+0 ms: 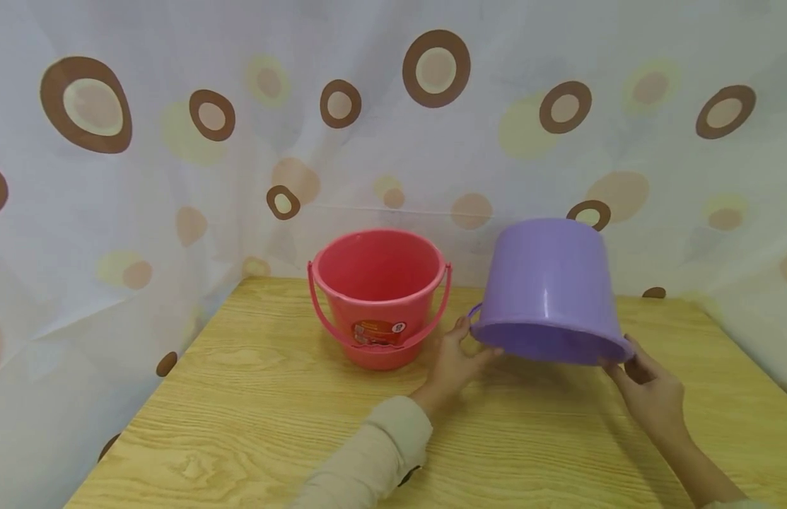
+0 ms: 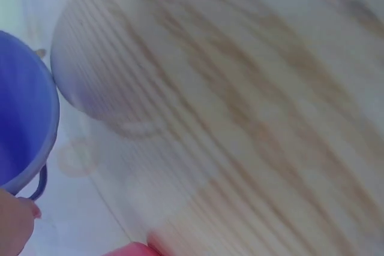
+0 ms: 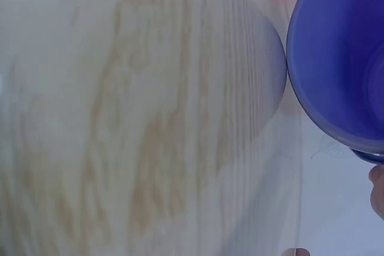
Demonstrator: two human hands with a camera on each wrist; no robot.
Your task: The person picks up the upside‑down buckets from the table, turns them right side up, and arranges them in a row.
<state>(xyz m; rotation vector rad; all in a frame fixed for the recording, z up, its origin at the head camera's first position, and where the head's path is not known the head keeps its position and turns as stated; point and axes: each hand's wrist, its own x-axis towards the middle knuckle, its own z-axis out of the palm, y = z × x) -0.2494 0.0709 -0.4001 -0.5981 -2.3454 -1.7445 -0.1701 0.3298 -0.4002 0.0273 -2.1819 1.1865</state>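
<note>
A purple bucket (image 1: 549, 276) is tipped upside down at the right, its mouth facing down and toward me. My left hand (image 1: 453, 364) grips its rim at the left side, close to the purple handle (image 1: 474, 309). At the right side of the rim, my right hand (image 1: 654, 396) holds on with thumb and fingers. Both wrist views look into the bucket's inside (image 3: 342, 58), with only bits of fingers showing. Left of it, a pinkish-red bucket (image 1: 383, 318) stands upright on the table, its handle (image 1: 323, 318) hanging down across the front below a label.
The wood-grain table (image 1: 240, 410) is glossy and mirrors the purple bucket in the wrist views. Behind and beside it hangs a white curtain (image 1: 368, 162) with brown and yellow round patterns, right at the table's back edge.
</note>
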